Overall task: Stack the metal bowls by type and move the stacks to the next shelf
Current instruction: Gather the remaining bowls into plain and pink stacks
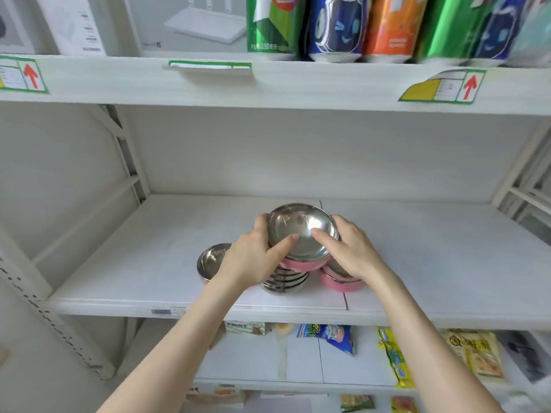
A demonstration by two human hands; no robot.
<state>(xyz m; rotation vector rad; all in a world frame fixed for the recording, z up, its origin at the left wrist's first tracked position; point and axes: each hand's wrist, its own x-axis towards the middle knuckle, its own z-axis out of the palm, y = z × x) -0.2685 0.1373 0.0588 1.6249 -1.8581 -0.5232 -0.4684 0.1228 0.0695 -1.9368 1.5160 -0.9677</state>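
Observation:
A pink-sided metal bowl (302,234) tops a stack of plain steel bowls (284,281) in the middle of the white shelf (119,254). My left hand (253,257) grips its left rim with the thumb inside. My right hand (351,248) grips the right rim, thumb also inside. The bowl tilts slightly toward me. Another pink-sided bowl (210,260) stands alone to the left, partly behind my left hand. A short stack of pink bowls (340,281) sits to the right, half hidden under my right wrist.
The shelf above (298,84) carries drink cans (334,25) and white boxes (185,22). Snack packets (328,338) lie on the shelf below. A slotted upright (35,308) stands at the left.

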